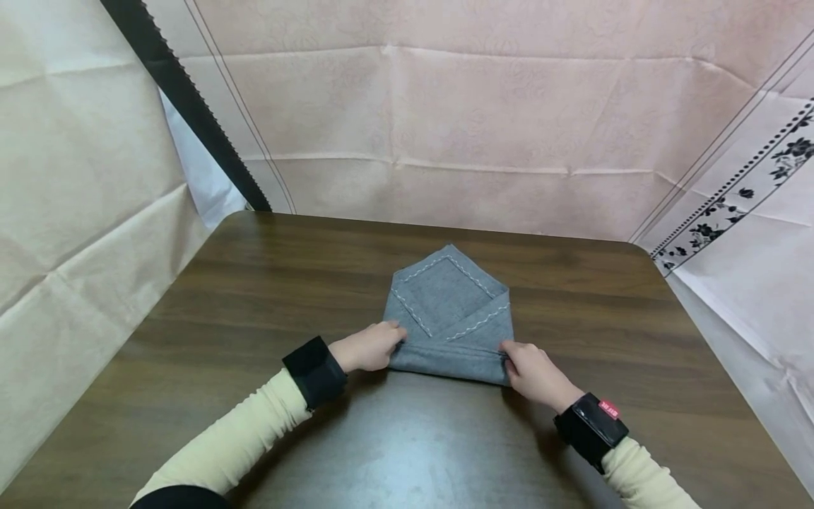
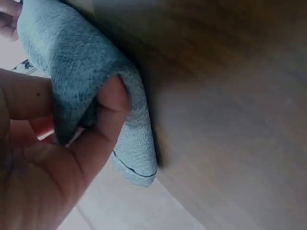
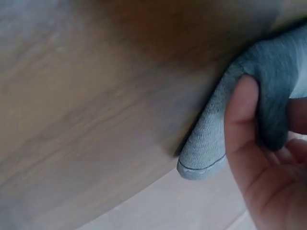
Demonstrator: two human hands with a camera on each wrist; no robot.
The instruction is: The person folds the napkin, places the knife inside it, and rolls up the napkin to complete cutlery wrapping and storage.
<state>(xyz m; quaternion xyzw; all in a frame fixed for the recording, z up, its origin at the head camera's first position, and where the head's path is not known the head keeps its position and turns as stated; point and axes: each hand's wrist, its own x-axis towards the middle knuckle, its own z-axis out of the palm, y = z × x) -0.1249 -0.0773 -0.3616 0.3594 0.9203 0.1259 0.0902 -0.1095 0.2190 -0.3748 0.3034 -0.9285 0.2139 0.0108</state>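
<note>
A blue-grey folded cloth [image 1: 451, 304] lies on the table with its pointed end away from me. White zigzag stitching runs along its folded flaps, and its near edge is turned over into a thick band. At the left end of that band my left hand [image 1: 372, 346] pinches the fabric. My right hand [image 1: 534, 371] grips the band's right end. Up close in the left wrist view, the thumb is tucked under the cloth layer [image 2: 81, 52] with fingers on its other side. The right wrist view shows the same kind of pinch on the folded fabric [image 3: 276, 72].
The brown wooden table [image 1: 222, 318] has rounded far corners. Behind it hangs a creased pale pink sheet [image 1: 477, 113], with a cream sheet [image 1: 76, 212] on the left and a white floral-bordered one [image 1: 750, 283] on the right. Both wrists wear black bands.
</note>
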